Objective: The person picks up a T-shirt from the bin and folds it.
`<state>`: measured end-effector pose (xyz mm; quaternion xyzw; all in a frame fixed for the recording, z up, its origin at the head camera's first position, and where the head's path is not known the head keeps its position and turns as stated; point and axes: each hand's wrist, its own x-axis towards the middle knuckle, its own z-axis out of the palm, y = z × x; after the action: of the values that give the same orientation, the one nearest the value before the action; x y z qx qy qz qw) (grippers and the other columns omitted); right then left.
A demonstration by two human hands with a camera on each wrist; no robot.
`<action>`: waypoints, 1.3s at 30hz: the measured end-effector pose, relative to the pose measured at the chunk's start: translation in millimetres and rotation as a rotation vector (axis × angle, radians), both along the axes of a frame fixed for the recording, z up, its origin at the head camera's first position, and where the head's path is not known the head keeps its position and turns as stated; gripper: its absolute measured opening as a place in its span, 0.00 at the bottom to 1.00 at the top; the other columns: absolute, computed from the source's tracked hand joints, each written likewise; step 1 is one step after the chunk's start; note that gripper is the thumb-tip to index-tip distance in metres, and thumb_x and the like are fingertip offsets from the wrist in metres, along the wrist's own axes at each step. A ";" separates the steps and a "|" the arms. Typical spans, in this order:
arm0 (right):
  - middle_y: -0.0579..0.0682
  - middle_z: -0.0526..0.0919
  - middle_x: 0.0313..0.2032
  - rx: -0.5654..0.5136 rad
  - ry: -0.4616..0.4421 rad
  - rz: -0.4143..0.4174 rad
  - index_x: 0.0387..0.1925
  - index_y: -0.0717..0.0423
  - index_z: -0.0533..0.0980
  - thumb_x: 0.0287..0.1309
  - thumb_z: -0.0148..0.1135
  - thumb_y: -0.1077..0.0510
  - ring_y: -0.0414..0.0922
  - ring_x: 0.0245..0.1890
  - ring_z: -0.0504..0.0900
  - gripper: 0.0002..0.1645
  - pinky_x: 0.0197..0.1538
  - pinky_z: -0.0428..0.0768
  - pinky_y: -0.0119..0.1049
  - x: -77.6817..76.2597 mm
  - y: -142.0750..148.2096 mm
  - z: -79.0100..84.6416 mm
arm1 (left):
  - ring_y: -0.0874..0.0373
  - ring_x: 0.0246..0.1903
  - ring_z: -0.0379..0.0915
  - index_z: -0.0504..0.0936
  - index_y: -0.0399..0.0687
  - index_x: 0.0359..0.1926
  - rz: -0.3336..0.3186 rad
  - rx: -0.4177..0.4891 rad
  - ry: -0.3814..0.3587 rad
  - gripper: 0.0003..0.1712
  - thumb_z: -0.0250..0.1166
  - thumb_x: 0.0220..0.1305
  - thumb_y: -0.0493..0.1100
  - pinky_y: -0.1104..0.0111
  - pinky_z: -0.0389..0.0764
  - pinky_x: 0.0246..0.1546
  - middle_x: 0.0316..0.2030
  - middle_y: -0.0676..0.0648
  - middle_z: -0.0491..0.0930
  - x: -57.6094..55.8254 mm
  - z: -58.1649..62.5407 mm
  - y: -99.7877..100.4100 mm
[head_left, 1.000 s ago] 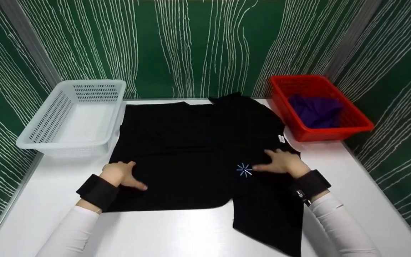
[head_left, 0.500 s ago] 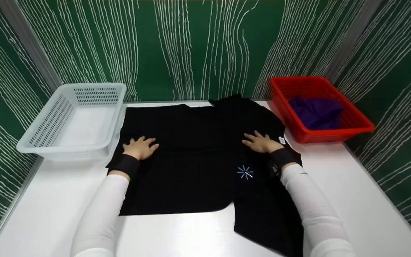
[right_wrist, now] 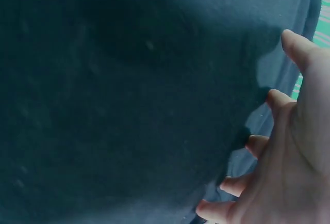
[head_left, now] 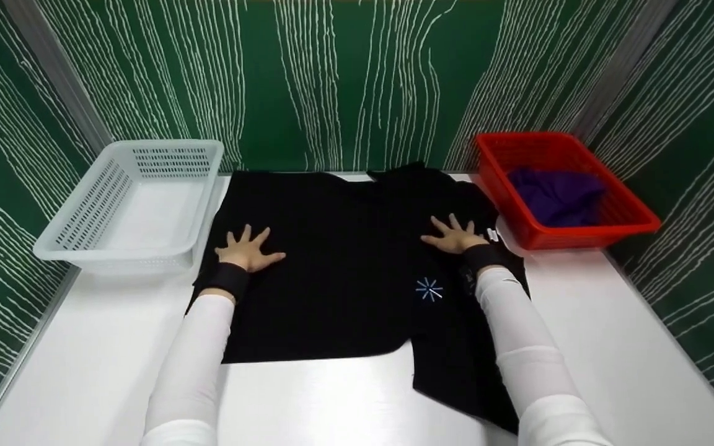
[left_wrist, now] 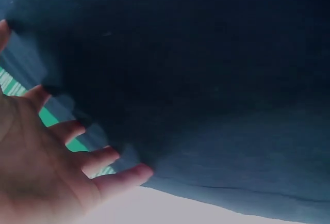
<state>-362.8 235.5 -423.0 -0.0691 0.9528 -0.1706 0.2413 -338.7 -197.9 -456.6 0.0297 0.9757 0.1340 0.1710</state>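
A black T-shirt (head_left: 326,266) lies spread over the white table, a starburst print (head_left: 429,289) on its right part and a small white label (head_left: 493,235) near its right edge. My left hand (head_left: 247,253) rests on the shirt's left part with fingers spread. On the right part my right hand (head_left: 453,237) lies with its fingers splayed too. In the left wrist view the fingertips (left_wrist: 139,171) touch the dark cloth (left_wrist: 206,90). The right wrist view has the other hand's fingertips (right_wrist: 206,208) on the cloth (right_wrist: 129,131) as well.
A white perforated basket (head_left: 127,254) stands at the back left. At the back right is a red basket (head_left: 592,236) with a purple cloth (head_left: 558,197) inside. Green walls (head_left: 264,93) with white lines enclose the white table (head_left: 307,396).
Both hands have moved away from the body up the shirt, the right one also leftward. The shirt's upper left edge has shifted toward the back wall and lies flatter.
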 end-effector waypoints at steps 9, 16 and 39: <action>0.66 0.52 0.69 0.037 0.319 0.204 0.67 0.52 0.59 0.62 0.47 0.38 0.69 0.66 0.53 0.37 0.65 0.55 0.64 -13.1 32.9 -46.2 | 0.30 0.69 0.34 0.47 0.56 0.72 -0.132 -0.046 0.132 0.41 0.46 0.63 0.66 0.33 0.40 0.63 0.72 0.37 0.38 26.3 -11.0 -16.9; 0.54 0.78 0.54 -0.072 0.599 0.438 0.52 0.49 0.77 0.57 0.58 0.44 0.52 0.54 0.77 0.23 0.56 0.74 0.49 73.6 38.5 -45.3 | 0.34 0.68 0.46 0.60 0.57 0.68 -0.287 -0.097 0.219 0.35 0.50 0.63 0.63 0.37 0.49 0.64 0.70 0.39 0.51 97.7 -4.2 -17.2; 0.50 0.56 0.70 0.046 0.501 0.473 0.67 0.33 0.57 0.43 0.52 0.21 0.60 0.67 0.60 0.50 0.60 0.62 0.66 162.8 26.5 -62.5 | 0.34 0.69 0.44 0.55 0.66 0.69 -0.252 0.006 0.324 0.46 0.52 0.51 0.76 0.30 0.49 0.59 0.72 0.44 0.50 155.6 -32.4 -25.5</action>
<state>-200.1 262.0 -485.5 -0.3225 0.9436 -0.0659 0.0345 -183.1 -223.4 -489.0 0.1734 0.9785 0.1082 0.0269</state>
